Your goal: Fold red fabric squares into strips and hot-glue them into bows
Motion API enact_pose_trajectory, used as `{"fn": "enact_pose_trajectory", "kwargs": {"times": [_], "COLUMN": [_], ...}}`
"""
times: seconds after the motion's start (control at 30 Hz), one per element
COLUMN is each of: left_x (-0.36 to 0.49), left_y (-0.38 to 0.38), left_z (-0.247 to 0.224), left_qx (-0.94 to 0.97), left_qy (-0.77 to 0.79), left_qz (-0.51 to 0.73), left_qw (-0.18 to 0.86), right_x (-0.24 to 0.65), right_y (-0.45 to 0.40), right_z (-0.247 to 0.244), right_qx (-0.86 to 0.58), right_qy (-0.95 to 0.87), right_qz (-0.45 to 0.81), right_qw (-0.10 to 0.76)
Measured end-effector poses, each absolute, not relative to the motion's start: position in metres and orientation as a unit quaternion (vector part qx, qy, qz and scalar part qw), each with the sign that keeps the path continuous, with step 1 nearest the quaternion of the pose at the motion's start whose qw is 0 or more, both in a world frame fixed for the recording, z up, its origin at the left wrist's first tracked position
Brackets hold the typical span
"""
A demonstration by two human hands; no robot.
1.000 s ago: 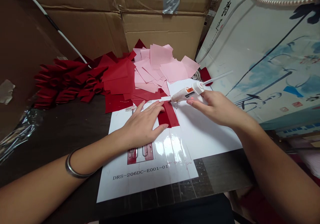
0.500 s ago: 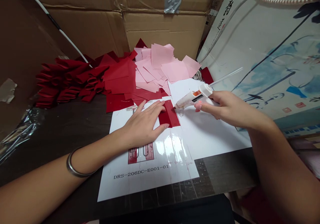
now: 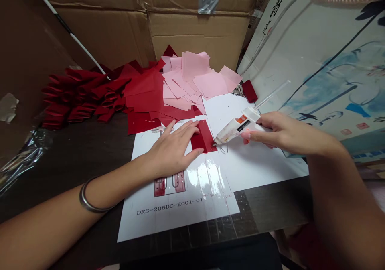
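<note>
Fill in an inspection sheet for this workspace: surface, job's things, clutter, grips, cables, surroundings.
Surface: dark table; printed sheet and plain sheet on it.
Job's things: red piece on the printed sheet; glue gun, nozzle at the piece's lower right corner.
Clutter: red folds, red squares and pink squares heaped toward the back.
Grips: left grip, a flat hand, fingers on the red piece; right grip around the glue gun.
Cables: white cable at left; grey cable at right.
Surroundings: cardboard behind; painted panel at right.

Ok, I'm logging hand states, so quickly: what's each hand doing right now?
Left hand: open, palm down, touching the red piece.
Right hand: closed, holding the white glue gun.
</note>
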State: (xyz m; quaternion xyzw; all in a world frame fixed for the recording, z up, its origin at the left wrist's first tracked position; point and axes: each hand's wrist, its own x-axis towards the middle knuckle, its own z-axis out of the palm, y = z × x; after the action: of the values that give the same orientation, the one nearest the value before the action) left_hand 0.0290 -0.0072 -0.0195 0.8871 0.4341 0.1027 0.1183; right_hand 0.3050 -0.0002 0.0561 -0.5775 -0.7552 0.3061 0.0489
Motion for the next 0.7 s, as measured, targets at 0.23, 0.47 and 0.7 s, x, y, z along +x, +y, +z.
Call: {"fn": "enact_pose_trajectory", "kwargs": {"times": [0.23,0.47,0.7], "left_x": [0.0283,0.0291,0.0287], "left_y": [-0.0065,-0.0060,-0.0064], "left_z": [-0.0201,-0.0197,-0.0196], "left_qx": [0.887,0.886,0.886], "left_qy": [0.432,0.432,0.435], "left_qz": [0.108,0.111,0.107], "left_qw": [0.122,0.127,0.122], "right_x": [0.3041,0.3038,0.3013], "right_y": [0.0002,-0.0008,-0.0018], "right_z": [0.0536,0.0525,0.0531], "right_qx": [-0.580,-0.591,-0.599], "right_qy": [-0.756,-0.756,-0.757], "right_qz": [0.300,0.275,0.256], "right_qw": [0.045,0.054,0.059]}}
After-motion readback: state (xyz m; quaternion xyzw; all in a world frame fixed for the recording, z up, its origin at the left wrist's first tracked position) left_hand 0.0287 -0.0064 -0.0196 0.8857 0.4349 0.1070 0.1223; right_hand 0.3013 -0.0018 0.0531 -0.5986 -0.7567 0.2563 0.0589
